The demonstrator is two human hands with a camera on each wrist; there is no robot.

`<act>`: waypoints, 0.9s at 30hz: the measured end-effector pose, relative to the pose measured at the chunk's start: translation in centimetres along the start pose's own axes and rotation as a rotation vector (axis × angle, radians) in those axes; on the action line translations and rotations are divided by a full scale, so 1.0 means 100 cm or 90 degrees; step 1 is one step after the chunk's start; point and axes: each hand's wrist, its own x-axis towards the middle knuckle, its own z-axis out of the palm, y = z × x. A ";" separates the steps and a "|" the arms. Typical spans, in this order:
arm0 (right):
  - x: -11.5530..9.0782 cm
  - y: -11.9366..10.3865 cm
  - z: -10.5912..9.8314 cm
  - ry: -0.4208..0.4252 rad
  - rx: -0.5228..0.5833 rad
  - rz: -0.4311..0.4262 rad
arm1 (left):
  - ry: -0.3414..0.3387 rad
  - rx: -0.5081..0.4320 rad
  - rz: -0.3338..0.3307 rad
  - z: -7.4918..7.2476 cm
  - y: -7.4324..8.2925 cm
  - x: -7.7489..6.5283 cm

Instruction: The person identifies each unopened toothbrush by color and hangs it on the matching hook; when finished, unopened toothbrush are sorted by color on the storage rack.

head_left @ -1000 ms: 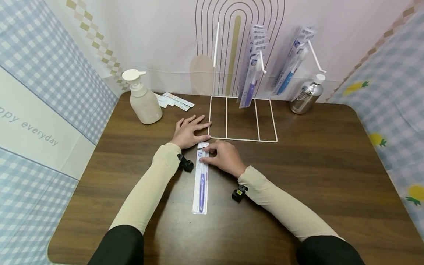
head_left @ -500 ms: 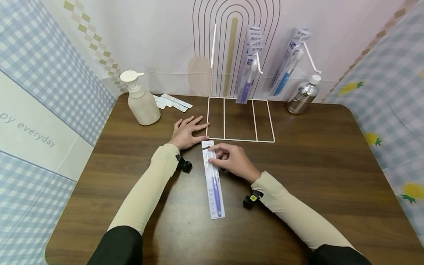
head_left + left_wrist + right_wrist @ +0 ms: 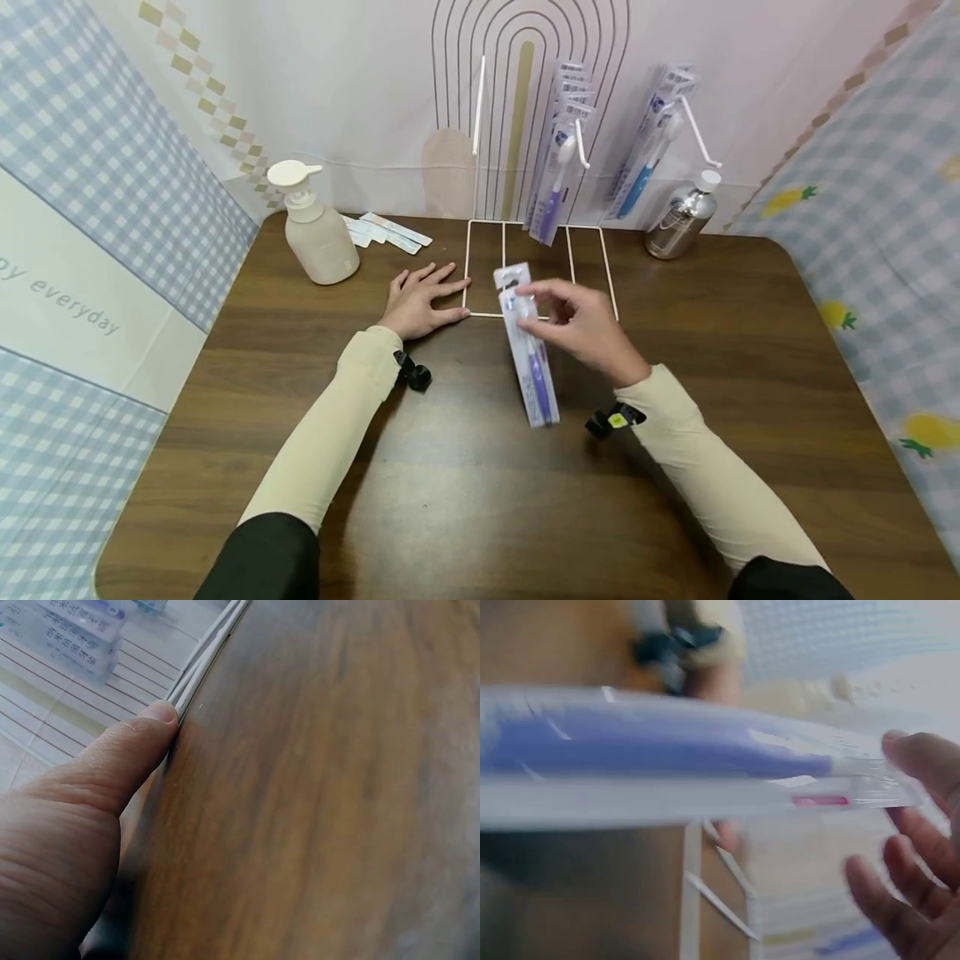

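My right hand (image 3: 588, 329) pinches a packaged purple toothbrush (image 3: 534, 367) near its upper end, between thumb and index finger. The pack is raised and tilted over the table, in front of the white wire rack (image 3: 487, 315). In the right wrist view the toothbrush pack (image 3: 660, 750) stretches across, blurred, with the other fingers spread apart. My left hand (image 3: 422, 304) lies flat with spread fingers on the table, its thumb and index fingertips at the rack's left front corner. In the left wrist view the thumb (image 3: 124, 754) touches the rack's wire.
More packaged purple toothbrushes (image 3: 551, 179) hang on the rack's middle hook, and blue toothbrushes (image 3: 645, 158) on the right one. The left hook (image 3: 478, 108) is bare. A pump bottle (image 3: 318, 237) and flat packets (image 3: 393, 233) stand left; a silver bottle (image 3: 682, 218) stands right.
My right hand has lifted the packaged toothbrush off the table and carried it right and toward the rack, its top tilting left. The left hand has stayed at the rack's corner.
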 end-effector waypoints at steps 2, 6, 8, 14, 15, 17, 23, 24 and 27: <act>0.007 -0.007 -0.013 0.054 -0.020 -0.045 | -0.002 0.002 -0.002 0.001 0.000 -0.001; 0.021 -0.024 -0.038 0.150 -0.065 -0.124 | -0.004 0.002 0.000 0.003 -0.002 0.000; 0.029 -0.032 -0.048 0.195 -0.075 -0.141 | -0.002 0.001 0.000 0.003 -0.002 0.001; 0.049 -0.045 -0.069 0.243 -0.083 -0.114 | 0.004 0.001 -0.004 0.000 -0.003 0.001; 0.052 -0.045 -0.070 0.241 -0.082 -0.105 | 0.003 0.001 -0.004 0.000 -0.003 0.001; 0.057 -0.044 -0.070 0.241 -0.076 -0.084 | 0.002 0.001 -0.001 -0.001 -0.003 0.001; 0.071 -0.034 -0.068 0.246 -0.072 -0.047 | 0.004 0.000 0.004 0.001 -0.003 0.000; 0.074 -0.032 -0.068 0.246 -0.072 -0.045 | 0.005 -0.001 0.004 0.001 -0.003 0.000; 0.080 -0.024 -0.067 0.250 -0.074 -0.032 | 0.005 -0.002 0.004 0.001 -0.003 0.001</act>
